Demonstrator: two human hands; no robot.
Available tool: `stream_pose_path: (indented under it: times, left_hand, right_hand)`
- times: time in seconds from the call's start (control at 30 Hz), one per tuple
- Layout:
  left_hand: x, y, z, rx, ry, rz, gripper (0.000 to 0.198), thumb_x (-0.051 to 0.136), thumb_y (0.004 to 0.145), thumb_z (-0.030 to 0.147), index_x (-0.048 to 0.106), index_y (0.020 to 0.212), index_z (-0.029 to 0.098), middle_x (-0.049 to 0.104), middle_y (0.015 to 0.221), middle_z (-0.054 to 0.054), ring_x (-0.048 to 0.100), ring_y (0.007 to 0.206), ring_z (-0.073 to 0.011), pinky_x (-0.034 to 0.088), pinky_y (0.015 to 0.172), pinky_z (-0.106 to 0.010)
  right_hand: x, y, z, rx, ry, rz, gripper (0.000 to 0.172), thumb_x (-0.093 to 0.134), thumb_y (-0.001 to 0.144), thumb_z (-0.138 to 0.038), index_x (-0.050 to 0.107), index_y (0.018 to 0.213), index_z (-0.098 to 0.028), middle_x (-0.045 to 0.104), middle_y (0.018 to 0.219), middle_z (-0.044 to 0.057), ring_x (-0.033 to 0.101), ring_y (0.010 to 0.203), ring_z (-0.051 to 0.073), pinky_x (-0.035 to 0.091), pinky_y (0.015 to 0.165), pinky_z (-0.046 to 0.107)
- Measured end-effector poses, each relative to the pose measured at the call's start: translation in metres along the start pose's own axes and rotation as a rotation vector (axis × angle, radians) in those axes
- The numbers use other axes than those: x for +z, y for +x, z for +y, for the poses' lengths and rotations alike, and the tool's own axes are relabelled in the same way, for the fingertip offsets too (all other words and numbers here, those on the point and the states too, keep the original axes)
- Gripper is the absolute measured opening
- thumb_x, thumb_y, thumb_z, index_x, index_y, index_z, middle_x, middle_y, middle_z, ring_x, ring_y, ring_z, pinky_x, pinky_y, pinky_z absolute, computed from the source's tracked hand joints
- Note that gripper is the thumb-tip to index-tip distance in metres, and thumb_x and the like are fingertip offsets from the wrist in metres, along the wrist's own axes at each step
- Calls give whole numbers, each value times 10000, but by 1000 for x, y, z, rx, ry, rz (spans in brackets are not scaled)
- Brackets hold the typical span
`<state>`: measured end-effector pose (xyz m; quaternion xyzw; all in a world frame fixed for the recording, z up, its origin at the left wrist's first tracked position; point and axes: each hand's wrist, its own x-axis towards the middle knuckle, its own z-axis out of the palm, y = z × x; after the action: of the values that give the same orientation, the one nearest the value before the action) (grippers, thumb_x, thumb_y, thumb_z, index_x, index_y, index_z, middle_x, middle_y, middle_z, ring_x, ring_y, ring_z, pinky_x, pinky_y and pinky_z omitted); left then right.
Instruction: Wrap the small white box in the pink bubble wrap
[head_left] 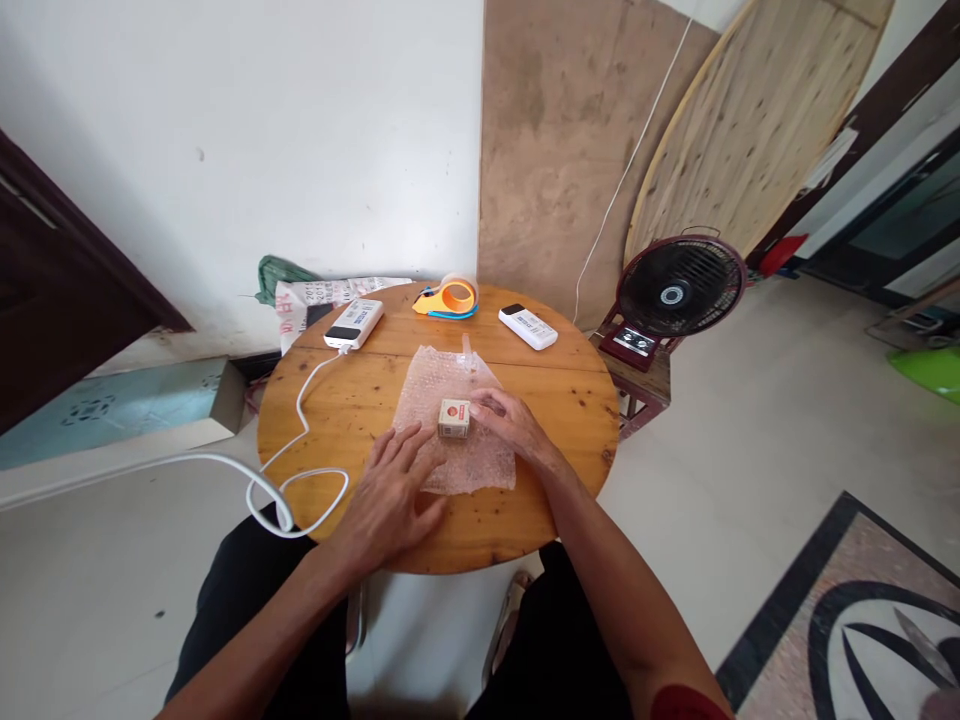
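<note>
A small cream-coloured box [454,419] with red print rests on a sheet of bubble wrap [427,385] on the round wooden table. My left hand [394,495] lies palm down with fingers spread, partly over the sheet's left edge and partly on the wood. Just right of the box is my right hand [506,420], its fingers slightly bent and apart. Its fingertips reach the box's right side; whether they press on it I cannot tell. A strip of clear tape [466,352] stands out near the sheet's far edge.
Toward the back of the wooden table [585,400] are an orange tape dispenser [456,298] and two white power banks, the left one [355,324] with a white cable [304,400], the right one [528,327] without. A fan [671,295] stands on a stool at right.
</note>
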<state>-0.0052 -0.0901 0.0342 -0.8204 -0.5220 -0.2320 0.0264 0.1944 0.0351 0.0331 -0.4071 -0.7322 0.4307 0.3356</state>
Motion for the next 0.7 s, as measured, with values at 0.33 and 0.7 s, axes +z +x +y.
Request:
stream_pose_path:
  times: [0.33, 0.7]
  left_hand:
    - [15, -4, 4, -27, 126, 0, 196, 511, 754, 91, 638, 875, 177, 556, 1304, -125, 436, 1281, -311, 302, 1089, -533]
    - [7, 32, -9, -71, 58, 139, 159, 459, 884, 165, 612, 901, 202, 701, 974, -40, 611, 1022, -220, 339, 1035, -454]
  right_hand:
    - [-3, 1, 4, -2, 110, 43, 362, 542, 843, -500, 660, 956, -177, 676, 947, 17, 599, 873, 177, 428, 788, 272]
    - [-10, -5, -9, -42, 341, -31, 468, 613, 785, -546, 645, 1102, -203, 636, 1196, 65, 543, 1165, 242, 388, 1005, 372]
